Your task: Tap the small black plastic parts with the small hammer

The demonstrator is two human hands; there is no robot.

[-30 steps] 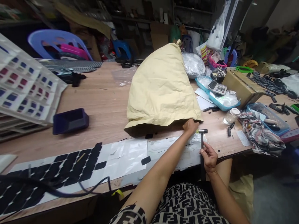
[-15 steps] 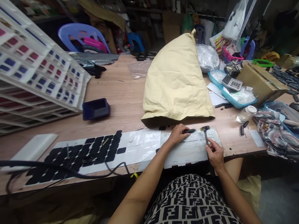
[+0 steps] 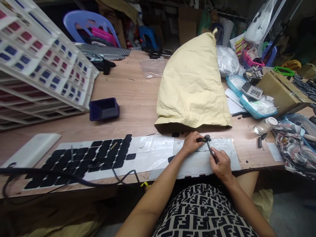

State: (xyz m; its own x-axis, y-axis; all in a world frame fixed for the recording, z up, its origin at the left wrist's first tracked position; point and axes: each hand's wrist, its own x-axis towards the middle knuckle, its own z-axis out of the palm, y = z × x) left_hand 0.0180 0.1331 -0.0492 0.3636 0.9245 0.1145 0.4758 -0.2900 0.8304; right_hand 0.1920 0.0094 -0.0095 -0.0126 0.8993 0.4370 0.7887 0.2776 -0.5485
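My left hand (image 3: 192,142) is closed round a small black elongated part (image 3: 200,140), pressed down on the pale work board (image 3: 222,158). What kind of part it is, I cannot make out. In my right hand (image 3: 221,164) is a small hammer (image 3: 209,144), held by its handle. The hammer's head lies over the far end of the black part, touching it or just above. To the left of my arms, a white sheet (image 3: 150,154) carries rows of black rounded pieces (image 3: 98,154).
Behind my hands stands a big yellow paper sack (image 3: 192,82). A dark purple tray (image 3: 104,110) and a white plastic crate (image 3: 49,62) are on the left. A glass jar (image 3: 264,126), a calculator (image 3: 251,90) and a cardboard box (image 3: 283,89) stand right. A black cable (image 3: 74,181) crosses the front left.
My right hand has brought the hammer left and its head now lies over the black part. My left hand keeps its hold on the part. The whole view has shifted slightly.
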